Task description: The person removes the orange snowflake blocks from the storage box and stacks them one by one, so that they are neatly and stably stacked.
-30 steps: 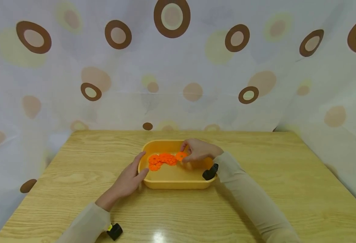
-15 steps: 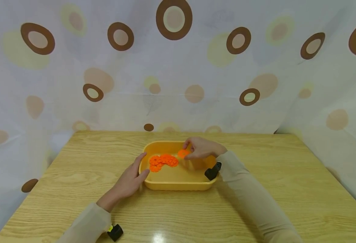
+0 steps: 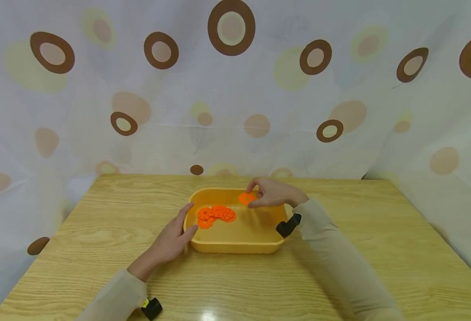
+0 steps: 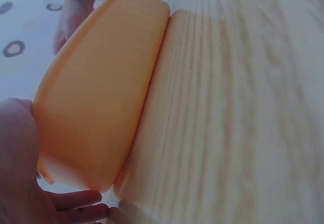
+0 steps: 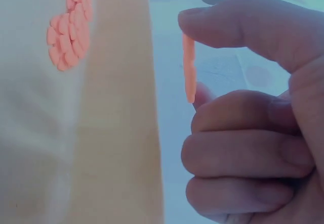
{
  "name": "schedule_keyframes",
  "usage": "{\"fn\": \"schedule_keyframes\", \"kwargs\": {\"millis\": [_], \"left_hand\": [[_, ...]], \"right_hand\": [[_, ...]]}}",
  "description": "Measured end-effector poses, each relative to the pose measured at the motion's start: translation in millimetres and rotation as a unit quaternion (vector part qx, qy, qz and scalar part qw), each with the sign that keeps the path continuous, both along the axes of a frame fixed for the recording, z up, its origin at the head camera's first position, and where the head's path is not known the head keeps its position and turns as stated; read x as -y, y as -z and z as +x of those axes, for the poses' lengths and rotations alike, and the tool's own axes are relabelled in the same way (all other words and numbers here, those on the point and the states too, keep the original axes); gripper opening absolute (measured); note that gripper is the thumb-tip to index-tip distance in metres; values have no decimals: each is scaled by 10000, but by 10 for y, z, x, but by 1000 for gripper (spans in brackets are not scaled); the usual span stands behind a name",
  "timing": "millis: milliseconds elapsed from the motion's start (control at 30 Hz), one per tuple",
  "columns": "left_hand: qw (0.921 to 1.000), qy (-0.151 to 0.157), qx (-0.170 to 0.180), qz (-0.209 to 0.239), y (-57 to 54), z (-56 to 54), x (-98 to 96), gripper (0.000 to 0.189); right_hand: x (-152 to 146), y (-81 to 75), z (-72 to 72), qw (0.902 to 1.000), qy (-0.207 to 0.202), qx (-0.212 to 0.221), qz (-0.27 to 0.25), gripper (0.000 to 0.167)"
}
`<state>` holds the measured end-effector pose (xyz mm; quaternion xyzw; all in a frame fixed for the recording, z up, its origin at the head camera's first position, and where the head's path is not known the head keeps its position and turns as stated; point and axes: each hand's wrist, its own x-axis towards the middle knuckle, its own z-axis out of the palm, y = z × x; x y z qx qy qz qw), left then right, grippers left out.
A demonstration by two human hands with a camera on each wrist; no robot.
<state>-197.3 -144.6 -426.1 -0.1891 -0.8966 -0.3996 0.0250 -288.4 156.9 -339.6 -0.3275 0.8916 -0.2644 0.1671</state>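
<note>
My right hand (image 3: 273, 192) pinches one orange notched plastic disc (image 3: 245, 199) between thumb and forefinger, above the far right part of a yellow tub (image 3: 235, 247). Edge-on, the held disc (image 5: 189, 70) looks thin in the right wrist view, with the other fingers curled below it. At the tub's left end, my left hand (image 3: 174, 236) holds the rim; the left wrist view has its thumb at the rim and its fingers (image 4: 76, 199) against the outer wall. Several more orange discs (image 3: 219, 213) lie overlapping on the tub floor, on the left side.
The tub stands on a wood-grain table (image 3: 99, 227). Behind the table and at its sides hangs a pale cloth (image 3: 227, 98) with brown and beige circles. A black camera (image 3: 288, 226) on the right wrist hangs over the tub's right rim.
My right hand, pinching the disc, has risen and moved right, away from the other discs toward the tub's far rim. The left hand and the tub have stayed in place.
</note>
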Motion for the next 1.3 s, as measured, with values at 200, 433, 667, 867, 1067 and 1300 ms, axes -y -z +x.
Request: {"fn": "schedule_keyframes", "kwargs": {"millis": [200, 433, 667, 867, 1067, 1300], "left_hand": [[10000, -14, 75, -33, 0, 6, 3, 62], [9999, -24, 127, -43, 10, -1, 2, 63], [9999, -17, 150, -12, 16, -4, 0, 63], [10000, 36, 11, 16, -2, -1, 0, 63], [10000, 34, -32, -3, -29, 3, -8, 62], [10000, 8, 43, -49, -15, 6, -9, 62]], "right_hand": [[-148, 1, 38, 9997, 129, 115, -156, 41], [-341, 38, 71, 9986, 205, 218, -441, 41], [-514, 97, 129, 9972, 331, 210, -645, 39], [-600, 99, 233, 9967, 437, 101, -682, 38], [-742, 131, 302, 9943, 506, 98, -933, 39], [-953, 207, 351, 9914, 593, 101, -1162, 36]]}}
